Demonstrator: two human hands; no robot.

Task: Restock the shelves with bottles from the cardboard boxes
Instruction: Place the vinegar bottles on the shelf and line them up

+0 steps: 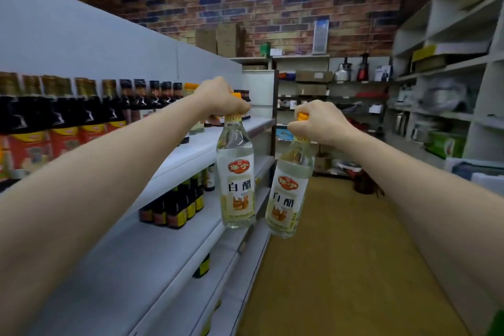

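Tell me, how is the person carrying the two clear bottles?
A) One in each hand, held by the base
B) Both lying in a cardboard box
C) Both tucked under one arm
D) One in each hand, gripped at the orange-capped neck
D: the left hand grips one clear bottle at its capped neck, and the right hand grips the other bottle likewise.

White shelves (pixel 174 240) run along the left in tiers. The top tier carries a row of dark bottles (pixel 65 114) with red labels, standing upright; the tier below holds a cluster of small dark bottles (pixel 174 207) with yellow labels. Tan floor (pixel 341 267) lies beside.
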